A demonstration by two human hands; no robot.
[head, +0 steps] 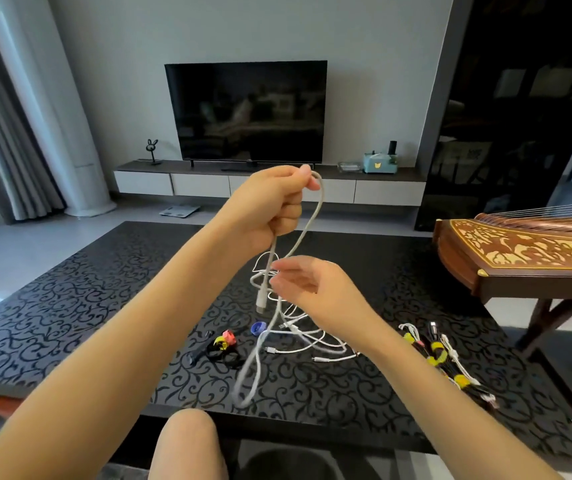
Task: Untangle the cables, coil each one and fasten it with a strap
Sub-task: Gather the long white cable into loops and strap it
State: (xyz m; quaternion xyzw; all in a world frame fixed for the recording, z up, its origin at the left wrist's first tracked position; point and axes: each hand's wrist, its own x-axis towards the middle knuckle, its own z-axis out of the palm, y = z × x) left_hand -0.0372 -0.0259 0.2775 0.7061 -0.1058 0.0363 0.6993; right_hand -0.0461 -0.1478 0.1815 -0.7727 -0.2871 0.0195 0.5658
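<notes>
My left hand is raised above the table and grips a white cable that loops over its fingers; one plug end hangs below it, and a long loop drops to the table's front. My right hand hovers lower with relaxed, slightly curled fingers beside the hanging strands, holding nothing that I can make out. A tangle of white cables lies on the table under the hands. Loose straps in pink, yellow, black and blue lie to the left of the tangle. Several coiled cables with yellow straps lie at the right.
The low black patterned table spans the view; my knee is at its front edge. A wooden zither on a stand is close at the right. A TV and a wall cabinet are far behind.
</notes>
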